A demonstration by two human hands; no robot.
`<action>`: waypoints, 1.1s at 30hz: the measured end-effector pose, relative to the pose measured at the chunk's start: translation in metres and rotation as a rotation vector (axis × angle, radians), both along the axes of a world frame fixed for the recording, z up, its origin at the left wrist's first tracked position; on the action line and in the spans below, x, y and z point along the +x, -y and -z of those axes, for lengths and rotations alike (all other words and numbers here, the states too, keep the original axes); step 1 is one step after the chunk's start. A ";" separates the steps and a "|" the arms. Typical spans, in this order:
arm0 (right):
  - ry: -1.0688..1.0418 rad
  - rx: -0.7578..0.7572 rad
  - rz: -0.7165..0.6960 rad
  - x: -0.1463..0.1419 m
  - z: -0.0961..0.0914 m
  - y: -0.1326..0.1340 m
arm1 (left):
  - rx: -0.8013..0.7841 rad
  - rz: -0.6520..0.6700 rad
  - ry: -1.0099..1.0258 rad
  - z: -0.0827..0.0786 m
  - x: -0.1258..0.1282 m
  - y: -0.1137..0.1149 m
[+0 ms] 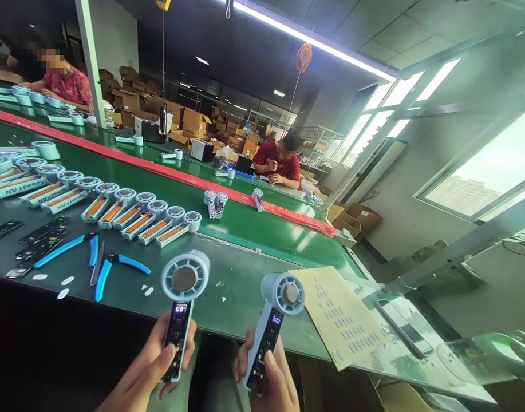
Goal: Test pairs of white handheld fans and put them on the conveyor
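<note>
My left hand (153, 363) is closed round the handle of a pale blue handheld fan (185, 278), thumb on the exposed black circuit board. In my right hand (276, 379) is a second handheld fan (288, 293), also gripped by its handle, the thumb lying on its board. Both fans stand roughly upright in front of the table edge, side by side and apart. Each board has a small lit display; the left reads about 100, as does the right. The backs of both handles are hidden by my fingers.
A row of open-handled fans (146, 214) lies on the green table, left. Nearer are blue-handled cutters (64, 250), tweezers (98, 263) and loose circuit boards (41, 237). A sticker sheet (337, 315), a phone (403, 329) and a clear bottle (481, 357) lie right. Two co-workers sit across.
</note>
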State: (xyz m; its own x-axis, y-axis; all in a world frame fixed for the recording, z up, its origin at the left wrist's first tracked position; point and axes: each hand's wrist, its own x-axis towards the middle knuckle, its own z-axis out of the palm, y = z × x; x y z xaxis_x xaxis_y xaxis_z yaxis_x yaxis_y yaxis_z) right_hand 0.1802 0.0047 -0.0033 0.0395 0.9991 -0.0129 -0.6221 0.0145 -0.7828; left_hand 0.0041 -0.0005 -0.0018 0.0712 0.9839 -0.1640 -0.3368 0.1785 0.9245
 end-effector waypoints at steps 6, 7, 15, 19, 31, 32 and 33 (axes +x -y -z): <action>0.049 -0.038 -0.016 -0.007 0.037 -0.003 | -0.146 0.137 -0.173 0.011 0.015 0.006; 0.081 -0.024 -0.017 -0.006 0.039 -0.002 | -0.172 0.144 -0.164 0.012 0.016 0.007; 0.181 -0.065 0.009 -0.002 0.051 0.000 | -0.236 0.181 -0.113 0.018 0.022 0.006; 0.185 -0.048 -0.010 -0.002 0.047 0.002 | -0.152 0.103 -0.051 0.022 0.029 0.005; 0.219 -0.088 -0.005 -0.002 0.042 0.001 | -0.152 0.078 -0.053 0.021 0.038 -0.002; 0.199 -0.091 -0.007 -0.002 0.042 0.001 | -0.135 0.090 -0.074 0.022 0.038 -0.004; 0.187 -0.092 -0.006 -0.002 0.042 0.000 | -0.114 0.095 -0.084 0.022 0.038 -0.005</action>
State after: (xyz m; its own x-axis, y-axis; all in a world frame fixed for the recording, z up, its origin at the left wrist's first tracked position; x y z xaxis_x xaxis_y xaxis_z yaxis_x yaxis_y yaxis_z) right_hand 0.1779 0.0049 -0.0456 0.0438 0.9943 -0.0970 -0.4654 -0.0656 -0.8827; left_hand 0.0423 0.0048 -0.0240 0.1448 0.9480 -0.2833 -0.2361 0.3112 0.9205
